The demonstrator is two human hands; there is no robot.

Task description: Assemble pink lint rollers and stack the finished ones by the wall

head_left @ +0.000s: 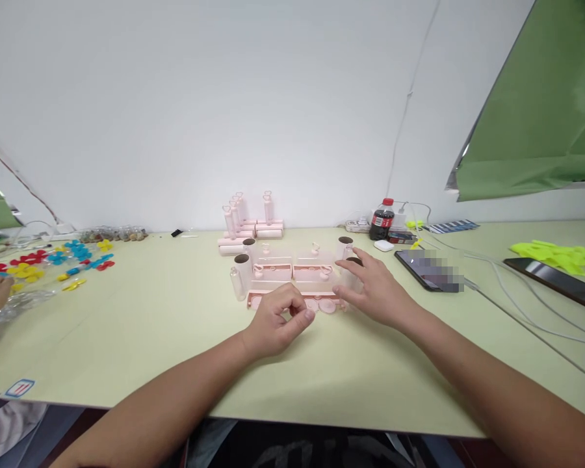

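Head view: my left hand (280,323) is curled before the pink trays (305,273) at mid-desk; whether it grips anything I cannot tell. My right hand (373,288), fingers parted, is at a tube (351,281), contact unclear. Pink bottles (268,209) and cola (381,221) stand near the desk's (151,325) far edge.

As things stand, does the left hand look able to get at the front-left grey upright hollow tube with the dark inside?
Probably yes: the left hand is close by, and nothing covers the open top of the grey tube. A clear plastic cylinder partly blocks its left front.
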